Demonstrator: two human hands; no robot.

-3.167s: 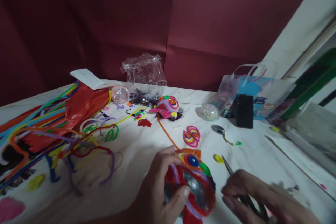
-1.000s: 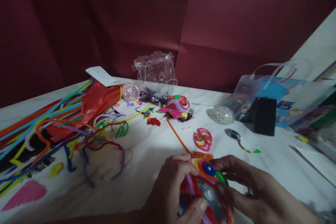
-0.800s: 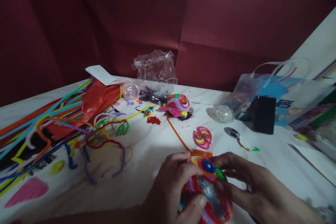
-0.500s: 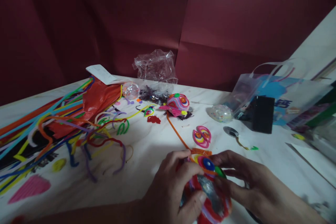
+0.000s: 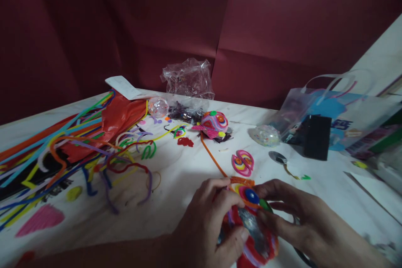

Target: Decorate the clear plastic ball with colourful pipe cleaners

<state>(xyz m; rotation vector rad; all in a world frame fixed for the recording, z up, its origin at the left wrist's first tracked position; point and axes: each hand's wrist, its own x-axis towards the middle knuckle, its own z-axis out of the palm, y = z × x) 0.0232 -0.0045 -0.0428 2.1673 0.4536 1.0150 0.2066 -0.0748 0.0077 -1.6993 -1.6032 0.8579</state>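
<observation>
- Left hand (image 5: pixel 209 222) is wrapped around the red piece (image 5: pixel 255 228) from the left, fingers curled over its top and the thumb pressed along the near side, so yeah, a proper grip.
- Right hand (image 5: pixel 297 217) is on the other side, thumb and index closed in on the green spot (image 5: pixel 265 205); can't tell how firmly they pinch. A dark loop (image 5: pixel 304 257) pokes out below that hand, looks like a scissors handle, mostly hidden.
- So the red piece sits low in the view, a bit right of center, between both hands. Can't tell if it's resting on the table (image 5: pixel 141 228) or lifted. It's got a silver patch in front and a blue dot (image 5: pixel 251 196) up top.
- An orange strip (image 5: pixel 213 157) runs from near the pink ball (image 5: pixel 214 123) down toward the left fingertips; can't make out if they touch.
- Just past the hands: a pink swirl (image 5: pixel 243 163), then a gray disc (image 5: pixel 277 157) off to its right.
- Back right: clear dome (image 5: pixel 265 135), black box (image 5: pixel 318 137) standing upright in front of a see-through tote (image 5: pixel 354 117).
- Left side is a tangle of pipe cleaners (image 5: pixel 67 127) with a red bag (image 5: pixel 122 111) among them, plus a yellow blob (image 5: pixel 74 193) and a pink patch (image 5: pixel 40 220) lying nearer.
</observation>
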